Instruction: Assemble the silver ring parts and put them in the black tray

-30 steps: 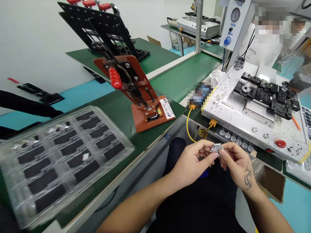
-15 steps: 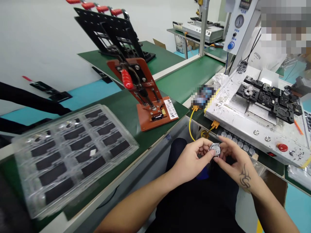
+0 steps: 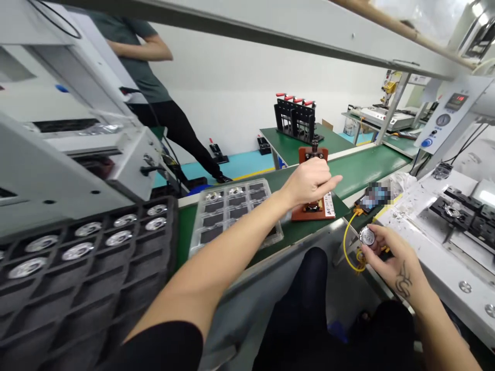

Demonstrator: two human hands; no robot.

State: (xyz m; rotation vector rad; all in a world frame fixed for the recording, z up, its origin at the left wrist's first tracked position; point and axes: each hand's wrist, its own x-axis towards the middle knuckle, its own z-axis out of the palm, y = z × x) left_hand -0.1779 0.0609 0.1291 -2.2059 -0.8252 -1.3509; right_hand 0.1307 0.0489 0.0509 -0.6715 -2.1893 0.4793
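My right hand (image 3: 390, 255) is closed on a small round silver part (image 3: 366, 236), held low in front of the bench edge. My left hand (image 3: 309, 181) is raised over the red-brown clamp fixture (image 3: 314, 212), fingers curled with one pointing right. It hides the clamp's handle, and I cannot see whether it grips anything. A clear blister tray (image 3: 235, 206) with dark pockets lies on the green bench left of the fixture. A black tray (image 3: 116, 237) holding several round silver parts sits close at my left.
A grey machine housing (image 3: 77, 154) stands at the left above the black tray. A white machine table (image 3: 444, 257) with black nests (image 3: 460, 211) is at the right. A yellow cable (image 3: 346, 242) hangs below the green conveyor (image 3: 363, 170). Another person (image 3: 154, 77) stands at the back left.
My left hand let go of the round part and rose to the clamp fixture. The right hand alone holds the part. My view swung up and left, showing the black tray.
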